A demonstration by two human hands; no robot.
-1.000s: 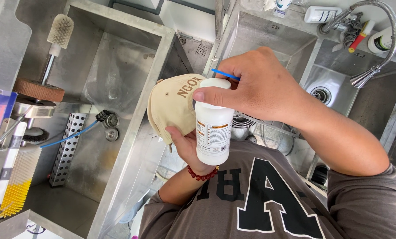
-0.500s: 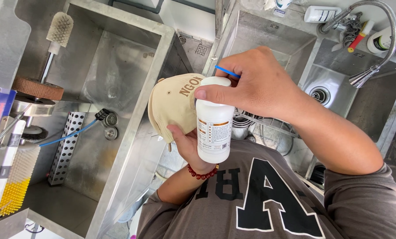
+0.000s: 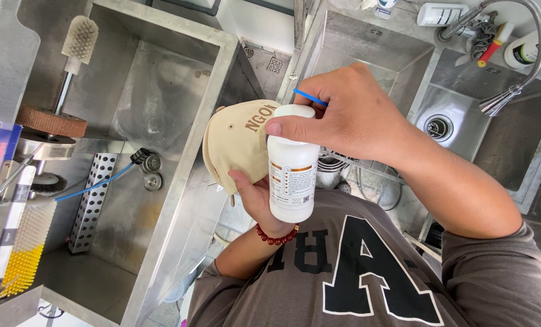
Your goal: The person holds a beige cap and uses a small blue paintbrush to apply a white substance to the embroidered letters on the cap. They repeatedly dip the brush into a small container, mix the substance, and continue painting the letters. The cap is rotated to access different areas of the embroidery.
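- While the right hand [image 3: 349, 115] grips the top of a white spray bottle [image 3: 291, 175] at frame centre, its fingers are curled tight round the head, thumb pressed flat across the front of the cap; a thin blue tube [image 3: 310, 98] pokes out just above the thumb.
- Left hand [image 3: 255, 197], lower centre, holds a beige cap [image 3: 237, 145] from beneath; thumb pinches the cloth near the lower edge, other fingers hidden behind the fabric, so their spread cannot be told.
- Cap sits just left of the bottle, touching or nearly touching it, crown facing the camera, brown lettering on it.
- Both are held in the air above the divide between a deep steel sink [image 3: 161, 121] on the left and a second basin [image 3: 500, 133] at upper right.
- Step in hand, by my reading: applying cleaner to the cap. Nozzle direction hidden under the right hand.
- Next move likely calls for aiming the nozzle squarely at the cloth and keeping the cap steady.
- Around: round brush [image 3: 80, 39] upper left, yellow-bristled brush [image 3: 25, 242] lower left, flexible tap [image 3: 512, 97] upper right.
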